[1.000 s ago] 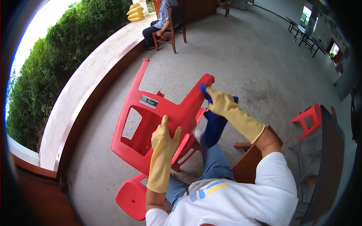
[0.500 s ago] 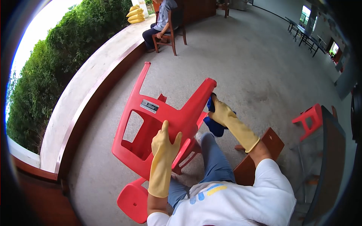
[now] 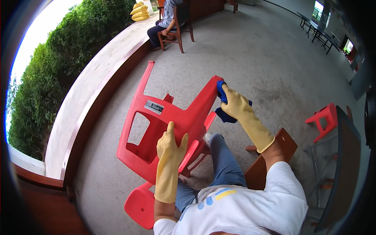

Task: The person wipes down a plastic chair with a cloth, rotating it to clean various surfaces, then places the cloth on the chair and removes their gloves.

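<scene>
A red plastic stool is tipped on its side in front of me, legs pointing away, with a grey label on one side. My left hand, in a yellow rubber glove, holds this stool near its side opening; index finger and thumb are stretched along the plastic, and the other fingers are mostly hidden. My right hand, gloved the same way, is closed on a blue cloth pressed against the end of the right-hand leg. Beneath the tipped stool is more red plastic seating, partly covered.
Another red stool seat is at lower left. A brown wooden piece, a red stool and a dark-topped folding table are on my right. A person sits on a chair by the low ledge.
My right hand and the blue cloth have moved up and slightly right, onto the leg's end. The left hand keeps its hold on the stool. The view has shifted slightly.
</scene>
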Demonstrator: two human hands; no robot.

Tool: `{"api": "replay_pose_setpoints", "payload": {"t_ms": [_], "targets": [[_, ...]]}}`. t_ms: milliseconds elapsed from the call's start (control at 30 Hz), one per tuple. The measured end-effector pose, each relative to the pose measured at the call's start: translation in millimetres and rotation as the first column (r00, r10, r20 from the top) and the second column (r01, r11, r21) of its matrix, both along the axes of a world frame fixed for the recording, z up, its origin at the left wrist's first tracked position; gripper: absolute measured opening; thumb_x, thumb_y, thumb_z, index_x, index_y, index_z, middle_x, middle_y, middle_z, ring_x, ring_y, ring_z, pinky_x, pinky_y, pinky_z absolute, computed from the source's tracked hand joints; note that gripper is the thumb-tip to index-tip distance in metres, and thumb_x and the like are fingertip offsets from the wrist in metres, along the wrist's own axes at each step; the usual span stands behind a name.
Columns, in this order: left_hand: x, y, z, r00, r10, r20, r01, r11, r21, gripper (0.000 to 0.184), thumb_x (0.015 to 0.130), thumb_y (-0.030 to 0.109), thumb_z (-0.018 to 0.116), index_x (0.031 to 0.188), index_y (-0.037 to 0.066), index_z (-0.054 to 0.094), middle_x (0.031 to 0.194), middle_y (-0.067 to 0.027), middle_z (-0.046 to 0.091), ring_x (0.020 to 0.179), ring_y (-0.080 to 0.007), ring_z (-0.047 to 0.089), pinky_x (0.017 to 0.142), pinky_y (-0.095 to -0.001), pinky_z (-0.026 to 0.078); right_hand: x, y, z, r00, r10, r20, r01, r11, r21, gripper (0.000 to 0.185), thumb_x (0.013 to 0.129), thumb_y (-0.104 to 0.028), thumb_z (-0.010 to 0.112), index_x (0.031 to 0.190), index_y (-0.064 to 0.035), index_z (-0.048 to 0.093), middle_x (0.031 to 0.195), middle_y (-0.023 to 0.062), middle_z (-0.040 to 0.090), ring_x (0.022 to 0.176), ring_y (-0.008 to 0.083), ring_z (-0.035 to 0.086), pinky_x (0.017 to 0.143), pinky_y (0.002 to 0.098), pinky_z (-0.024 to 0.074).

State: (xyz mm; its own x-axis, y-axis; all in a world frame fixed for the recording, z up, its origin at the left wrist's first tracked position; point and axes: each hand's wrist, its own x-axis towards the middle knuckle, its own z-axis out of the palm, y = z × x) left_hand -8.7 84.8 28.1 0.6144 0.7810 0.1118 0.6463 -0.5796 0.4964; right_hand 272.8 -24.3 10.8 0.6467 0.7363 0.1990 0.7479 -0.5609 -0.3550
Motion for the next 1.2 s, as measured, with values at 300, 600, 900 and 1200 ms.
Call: {"api": "replay_pose_setpoints", "payload": {"t_ms": [300,600,900,1200], "targets": [[-0.2,1.0,-0.9,1.000,-0.007,-0.004,0.007,1.000,-0.025,0.070,0.092,0.035,0.079,0.149,0.005,0.053,0.130,-0.0200,0.070,0.120,-0.0379,0.068,0.102,-0.0457,0.053,1.2,1.6,23.3,0.999,0.039,0.010,-0.037,0.992,-0.117,0.076,0.086,-0.015,0.067,0.156,-0.0138,0.039,0.127,0.0200,0.071,0.117,0.0403,0.069,0.100,0.0482,0.0564],[-1.7,0.2,0.4,1.000,-0.004,0.002,0.004,0.999,-0.041,0.070,0.092,0.035,0.079,0.149,0.005,0.053,0.130,-0.0198,0.070,0.120,-0.0367,0.067,0.102,-0.0457,0.053,-5.2,3.3,21.9,1.000,0.024,-0.008,-0.025,0.971,-0.239,0.088,0.089,-0.020,0.066,0.166,-0.0140,0.026,0.135,0.0193,0.068,0.121,0.0357,0.069,0.103,0.0460,0.0566],[1.1,0.5,-3.5,1.000,0.002,0.029,-0.002,1.000,-0.027,0.070,0.092,0.035,0.079,0.149,0.005,0.053,0.130,-0.0201,0.070,0.121,-0.0367,0.067,0.102,-0.0459,0.052,-25.0,4.7,18.0,0.983,0.058,-0.173,-0.089,0.980,-0.178,0.092,0.085,-0.020,0.067,0.166,-0.0126,0.023,0.129,0.0274,0.068,0.118,0.0447,0.067,0.105,0.0501,0.0546],[2.4,-2.8,0.5,1.000,0.003,0.020,-0.002,1.000,-0.026,0.069,0.092,0.036,0.079,0.148,0.005,0.053,0.129,-0.0198,0.071,0.121,-0.0373,0.067,0.103,-0.0457,0.052,-19.9,9.9,21.0,0.991,0.081,-0.105,-0.097,0.983,-0.158,0.091,0.086,-0.021,0.068,0.164,-0.0080,0.024,0.129,0.0267,0.069,0.117,0.0430,0.069,0.103,0.0484,0.0561]]}}
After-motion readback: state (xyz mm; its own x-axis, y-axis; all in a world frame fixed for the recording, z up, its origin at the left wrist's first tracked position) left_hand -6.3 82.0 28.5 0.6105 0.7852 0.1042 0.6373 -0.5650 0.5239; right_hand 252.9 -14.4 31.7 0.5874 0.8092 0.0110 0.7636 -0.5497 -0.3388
